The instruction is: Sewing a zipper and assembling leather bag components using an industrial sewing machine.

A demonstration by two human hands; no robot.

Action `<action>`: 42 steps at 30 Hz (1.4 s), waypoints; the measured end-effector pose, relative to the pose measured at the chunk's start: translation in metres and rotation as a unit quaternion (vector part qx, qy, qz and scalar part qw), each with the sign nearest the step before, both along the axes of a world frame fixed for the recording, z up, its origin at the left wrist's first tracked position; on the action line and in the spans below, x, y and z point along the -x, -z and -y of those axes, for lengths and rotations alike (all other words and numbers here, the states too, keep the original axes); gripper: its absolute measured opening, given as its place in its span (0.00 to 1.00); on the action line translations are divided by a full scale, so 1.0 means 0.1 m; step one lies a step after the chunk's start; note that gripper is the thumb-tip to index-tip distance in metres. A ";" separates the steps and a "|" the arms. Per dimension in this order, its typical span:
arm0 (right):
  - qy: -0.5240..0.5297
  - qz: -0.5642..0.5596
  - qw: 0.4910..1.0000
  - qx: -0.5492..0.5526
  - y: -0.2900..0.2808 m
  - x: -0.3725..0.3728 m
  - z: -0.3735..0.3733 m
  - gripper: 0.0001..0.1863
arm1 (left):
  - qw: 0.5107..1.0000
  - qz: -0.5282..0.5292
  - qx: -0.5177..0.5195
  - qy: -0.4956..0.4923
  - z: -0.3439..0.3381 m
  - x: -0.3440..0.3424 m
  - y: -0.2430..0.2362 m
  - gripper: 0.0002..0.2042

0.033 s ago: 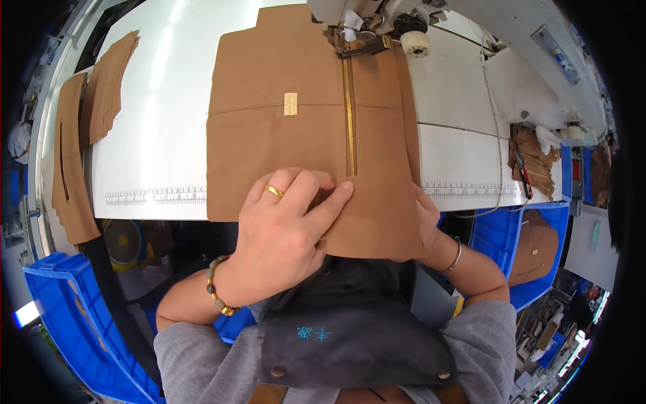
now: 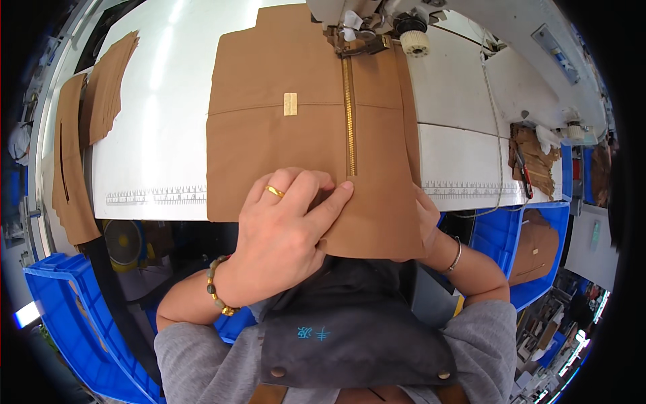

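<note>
"Brown fabric panel [image 2: 262, 148]: state its location and any concealed areas."

"It lies on the white worktable [image 2: 155, 135], with its near end overhanging the front edge. The far end of the brass zipper [image 2: 350, 128] meets the sewing machine head [image 2: 356, 46], which covers the stitching point; needle and presser foot are hard to make out. The machine body is cut off at the upper border."

"List surrounding items and obstructions."

"The machine head stands over the panel's far end. A beige tag [image 2: 290, 104] sits left of the zipper. Stacked brown strips [image 2: 70, 161] lie at the table's left end. At the right are brown scraps [image 2: 538, 161] with a red-and-black cutter [image 2: 523, 174] on them. A blue bin [image 2: 494, 236] at the right contains brown pieces."

"Report both hands."

"Left hand [image 2: 279, 229]: partly curled, palm down on the panel, one fingertip just short of the zipper's near end. Whether it pinches the fabric cannot be determined. Right hand [image 2: 426, 221]: at the panel's right edge, mostly hidden beneath it; its opening and grip cannot be determined."
</note>
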State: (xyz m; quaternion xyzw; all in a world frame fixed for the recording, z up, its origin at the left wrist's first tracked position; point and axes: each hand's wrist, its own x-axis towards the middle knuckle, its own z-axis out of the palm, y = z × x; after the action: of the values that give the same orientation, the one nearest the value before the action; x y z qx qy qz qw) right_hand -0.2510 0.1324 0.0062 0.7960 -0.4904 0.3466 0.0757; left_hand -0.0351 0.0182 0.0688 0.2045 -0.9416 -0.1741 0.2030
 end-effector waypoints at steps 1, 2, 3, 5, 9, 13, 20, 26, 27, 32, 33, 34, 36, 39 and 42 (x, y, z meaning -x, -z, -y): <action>-0.001 -0.005 1.000 -0.002 0.00 0.00 0.00 0.20 | 1.000 0.003 0.002 0.001 0.00 0.00 0.00 0.25; -0.001 -0.011 1.000 -0.009 0.00 0.00 -0.01 0.21 | 1.000 0.004 0.002 0.003 0.00 0.00 0.01 0.25; 0.002 -0.007 1.000 -0.003 0.01 0.00 -0.02 0.21 | 1.000 0.010 0.007 0.004 0.00 0.00 0.01 0.25; 0.007 -0.027 1.000 -0.014 0.03 0.00 -0.05 0.21 | 1.000 0.020 0.012 0.009 -0.01 0.00 0.01 0.25; 0.019 -0.007 0.999 -0.028 0.09 0.00 -0.12 0.22 | 0.997 0.043 0.054 0.020 -0.02 0.01 0.01 0.27; 0.033 -0.005 0.998 -0.052 -0.03 0.13 -0.24 0.18 | 0.993 0.091 0.077 0.025 -0.08 -0.01 -0.04 0.36; 0.117 0.058 0.990 -0.050 -0.50 0.41 -0.18 0.13 | 0.992 0.102 0.066 0.032 -0.11 -0.03 -0.03 0.35; 0.033 0.040 0.996 -0.067 -0.38 0.04 0.08 0.11 | 0.984 0.091 0.149 0.025 -0.09 0.00 0.09 0.22; 0.026 0.015 0.996 -0.084 -0.36 0.00 0.10 0.12 | 0.985 0.071 0.155 0.027 -0.07 0.00 0.12 0.21; 0.026 0.014 0.998 -0.048 -0.33 -0.05 0.12 0.13 | 0.991 0.017 0.124 0.056 0.16 0.03 0.09 0.21; 0.020 0.010 0.999 -0.047 -0.34 -0.04 0.12 0.13 | 0.992 0.016 0.091 0.091 0.26 0.04 0.05 0.21; 0.023 0.007 0.999 -0.047 -0.34 -0.04 0.13 0.13 | 0.990 0.010 0.064 0.127 0.34 0.07 0.02 0.22; 0.008 -0.010 0.999 -0.036 -0.33 -0.03 0.14 0.13 | 0.993 0.051 0.038 0.094 0.42 0.15 -0.05 0.26; 0.005 -0.024 0.999 -0.026 -0.32 -0.03 0.15 0.14 | 0.994 0.090 0.046 0.036 0.52 0.32 -0.07 0.36; -0.007 -0.032 0.999 -0.026 -0.36 -0.01 0.18 0.16 | 0.991 0.108 0.079 0.017 0.57 0.37 -0.10 0.44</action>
State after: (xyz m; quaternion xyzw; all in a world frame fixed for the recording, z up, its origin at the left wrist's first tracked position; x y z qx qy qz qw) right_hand -0.2502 0.1146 0.0425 0.8117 -0.4909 0.3090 0.0683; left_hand -0.0723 -0.0391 0.0784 0.1891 -0.9723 -0.0796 0.1121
